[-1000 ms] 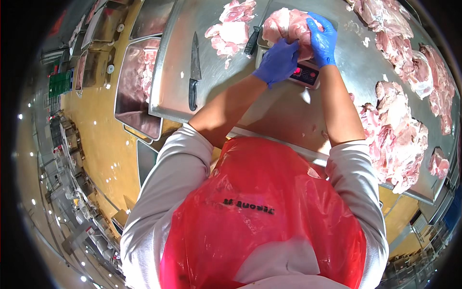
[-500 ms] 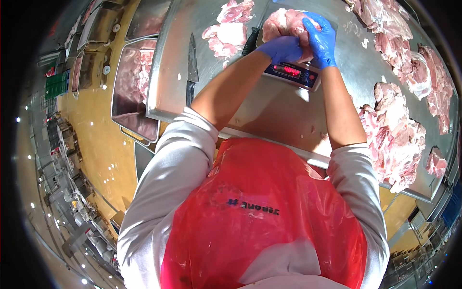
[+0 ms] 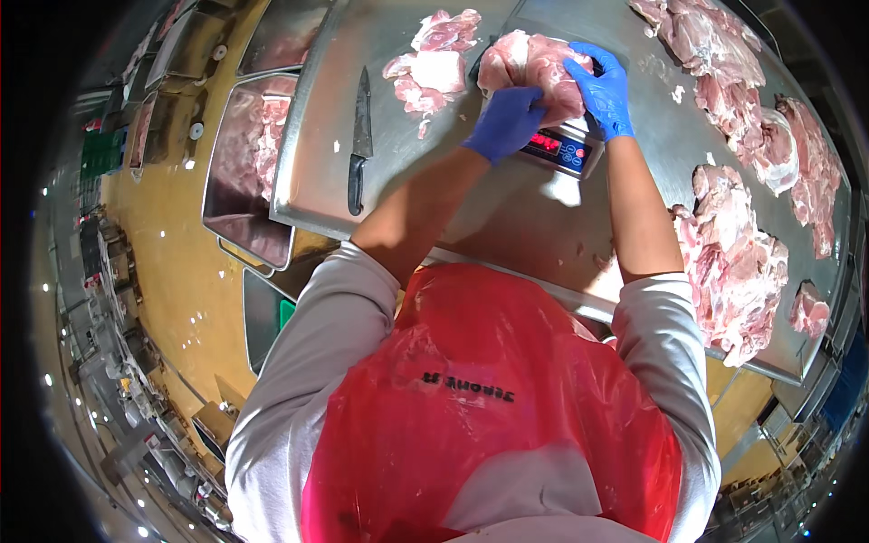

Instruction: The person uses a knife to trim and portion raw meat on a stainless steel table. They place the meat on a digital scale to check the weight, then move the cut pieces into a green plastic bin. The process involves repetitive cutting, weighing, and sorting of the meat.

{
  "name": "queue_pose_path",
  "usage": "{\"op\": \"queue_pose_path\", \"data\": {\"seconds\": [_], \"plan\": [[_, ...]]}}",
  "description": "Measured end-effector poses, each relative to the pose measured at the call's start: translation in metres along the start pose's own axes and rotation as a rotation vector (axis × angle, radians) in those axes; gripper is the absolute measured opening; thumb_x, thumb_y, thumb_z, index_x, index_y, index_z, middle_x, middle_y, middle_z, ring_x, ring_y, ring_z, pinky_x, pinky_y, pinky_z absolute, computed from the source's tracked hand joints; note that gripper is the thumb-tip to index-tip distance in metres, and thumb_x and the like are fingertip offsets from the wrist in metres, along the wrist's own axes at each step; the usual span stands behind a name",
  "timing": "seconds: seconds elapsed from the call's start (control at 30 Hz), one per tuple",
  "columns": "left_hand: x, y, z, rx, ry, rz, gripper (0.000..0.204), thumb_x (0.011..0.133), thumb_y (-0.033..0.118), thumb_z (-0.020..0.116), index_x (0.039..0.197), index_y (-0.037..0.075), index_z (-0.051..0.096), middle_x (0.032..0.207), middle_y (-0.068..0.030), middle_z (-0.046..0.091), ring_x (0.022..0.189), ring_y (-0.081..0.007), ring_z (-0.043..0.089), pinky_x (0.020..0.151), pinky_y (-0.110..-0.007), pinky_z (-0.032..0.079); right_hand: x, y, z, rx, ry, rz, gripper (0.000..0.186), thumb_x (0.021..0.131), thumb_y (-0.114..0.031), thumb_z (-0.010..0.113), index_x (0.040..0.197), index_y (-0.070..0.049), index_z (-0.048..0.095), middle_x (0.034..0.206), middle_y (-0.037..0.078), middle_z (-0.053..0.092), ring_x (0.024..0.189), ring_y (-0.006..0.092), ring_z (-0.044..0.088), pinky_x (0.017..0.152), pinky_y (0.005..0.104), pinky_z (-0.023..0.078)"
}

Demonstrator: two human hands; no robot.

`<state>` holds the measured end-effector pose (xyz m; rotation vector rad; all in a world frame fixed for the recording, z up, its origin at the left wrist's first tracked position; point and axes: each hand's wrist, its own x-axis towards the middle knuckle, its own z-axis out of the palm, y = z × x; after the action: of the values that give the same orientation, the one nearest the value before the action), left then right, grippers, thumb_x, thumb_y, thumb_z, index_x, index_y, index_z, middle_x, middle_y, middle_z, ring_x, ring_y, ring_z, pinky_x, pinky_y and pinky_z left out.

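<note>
A thick pink piece of raw meat (image 3: 548, 81) rests on a digital scale (image 3: 579, 152) with a lit red display, on the steel table. My left hand (image 3: 504, 124), in a blue glove, grips the meat from its near left side, its fingertips partly hidden against it. At the right side, my blue-gloved right hand (image 3: 605, 89) is curved round the meat, thumb and fingers pressed on it. The meat covers most of the scale's platform. Left of my left hand lies a knife (image 3: 360, 136) with a dark handle, its blade pointing away.
Smaller meat pieces (image 3: 433, 68) lie beyond the knife. Larger cuts (image 3: 733, 262) are heaped along the table's right side, with more meat (image 3: 715, 54) farther back. A steel tub (image 3: 237, 172) holding meat stands off the table's left edge.
My hands and the meat have shifted slightly left and nearer. My left hand has slid back along the meat's near side, and the meat covers more of the scale's display.
</note>
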<state>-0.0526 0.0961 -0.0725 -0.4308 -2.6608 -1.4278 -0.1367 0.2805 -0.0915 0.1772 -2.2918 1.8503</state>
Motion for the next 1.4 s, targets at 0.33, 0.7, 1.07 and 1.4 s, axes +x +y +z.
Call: {"op": "queue_pose_path", "data": {"seconds": [0.33,0.7,1.07,1.4], "plan": [[0.012,-0.006,-0.022,-0.126,0.124,-0.185,0.011,0.085,0.012,0.067,0.090,0.002,0.067,0.083,-0.0139,0.068,0.075,-0.0218,0.066,0.071,-0.032,0.052,0.006,-0.010,-0.009,-0.128,-0.137,-0.013,0.035,0.079,-0.018,0.073,0.112,-0.010,0.070,0.110,0.011,0.069,0.101,0.0223,0.065,0.093,0.0332,0.051],[0.008,-0.002,0.001,0.065,0.112,0.311,0.012,0.088,0.003,0.060,0.095,0.001,0.070,0.092,-0.0139,0.066,0.084,-0.0315,0.065,0.074,-0.037,0.051,0.005,0.000,-0.001,-0.090,-0.032,0.016,0.034,0.079,-0.019,0.070,0.112,-0.012,0.068,0.107,0.013,0.070,0.099,0.0246,0.066,0.091,0.0340,0.051],[0.044,0.001,0.006,0.130,0.146,0.116,0.007,0.078,0.010,0.062,0.076,0.004,0.064,0.076,-0.0158,0.066,0.073,-0.0332,0.066,0.067,-0.040,0.052,0.002,-0.007,0.000,-0.084,-0.006,0.069,0.035,0.079,-0.021,0.064,0.113,-0.013,0.066,0.106,0.017,0.070,0.099,0.0284,0.067,0.090,0.0366,0.051],[0.057,-0.006,0.022,0.226,0.274,0.282,0.010,0.076,0.012,0.061,0.070,0.003,0.060,0.071,-0.0199,0.064,0.067,-0.0384,0.064,0.061,-0.046,0.052,0.002,-0.015,0.006,-0.111,0.030,0.124,0.031,0.084,-0.015,0.061,0.113,-0.005,0.065,0.106,0.012,0.069,0.100,0.0203,0.063,0.092,0.0329,0.049]]}}
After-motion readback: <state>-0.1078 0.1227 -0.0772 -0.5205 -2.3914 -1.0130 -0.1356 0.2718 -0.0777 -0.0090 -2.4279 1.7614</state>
